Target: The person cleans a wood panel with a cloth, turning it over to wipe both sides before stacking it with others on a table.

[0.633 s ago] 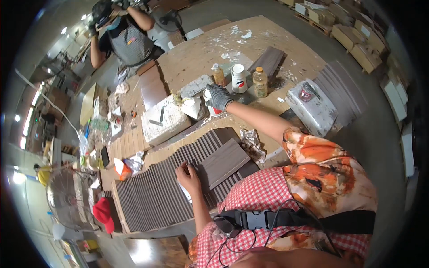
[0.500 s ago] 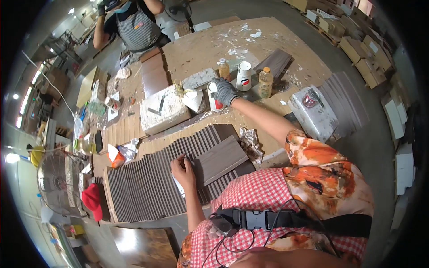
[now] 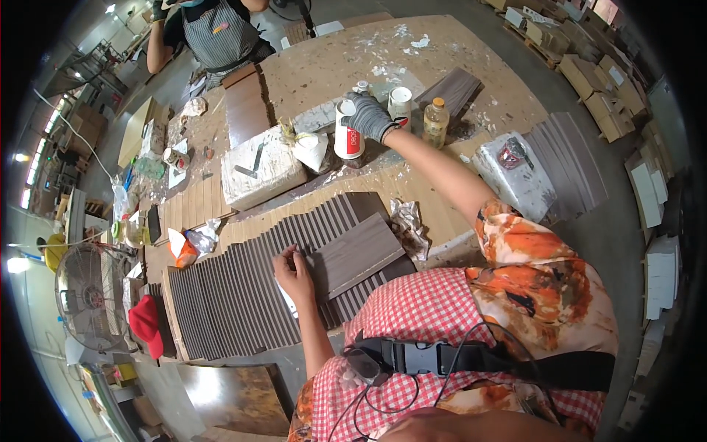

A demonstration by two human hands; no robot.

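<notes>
My right hand (image 3: 370, 118), in a grey knit glove, reaches across the bench. Its fingers are closed at the right side of a white paper cup (image 3: 350, 140) with a red label. Behind the glove, a small bottle (image 3: 361, 86) shows only its pale cap. Bare and curled, my left hand (image 3: 294, 276) lies by the left end of a dark wood-grain board (image 3: 357, 258). A white flat thing (image 3: 287, 300) shows under that palm, mostly hidden. The board lies across a row of overlapping dark strips (image 3: 236, 298).
Right of the glove stand another paper cup (image 3: 400, 103) and a yellowish bottle (image 3: 436, 121). A white-smeared block (image 3: 261, 169) and crumpled foil (image 3: 409, 228) lie nearby. Wrapped block (image 3: 515, 173) and grey boards (image 3: 567, 166) sit right. A co-worker (image 3: 221, 37) stands across the bench.
My right hand and the paper cup have shifted away from me, and more of the cup's red label shows. The glove now covers most of the small bottle. My left hand stays by the board.
</notes>
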